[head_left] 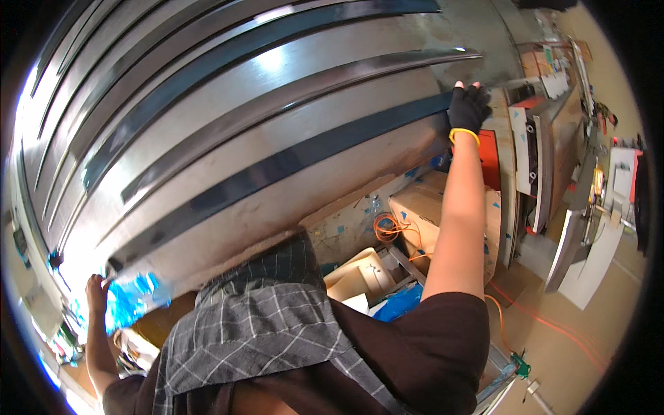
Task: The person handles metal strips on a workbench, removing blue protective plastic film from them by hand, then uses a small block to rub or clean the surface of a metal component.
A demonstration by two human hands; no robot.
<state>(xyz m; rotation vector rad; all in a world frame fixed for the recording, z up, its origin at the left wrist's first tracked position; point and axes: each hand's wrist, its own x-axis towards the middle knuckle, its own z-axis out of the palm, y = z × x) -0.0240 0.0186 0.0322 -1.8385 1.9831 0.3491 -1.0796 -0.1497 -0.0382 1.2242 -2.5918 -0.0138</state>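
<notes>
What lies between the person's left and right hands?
In the head view, the long dark strip nearest the person stretches between the left hand and the gloved right hand.

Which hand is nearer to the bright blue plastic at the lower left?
Left. The left hand is close beside the blue plastic, by the nearest dark strip's left end; the gloved right hand is far off, at that strip's right end.
</notes>
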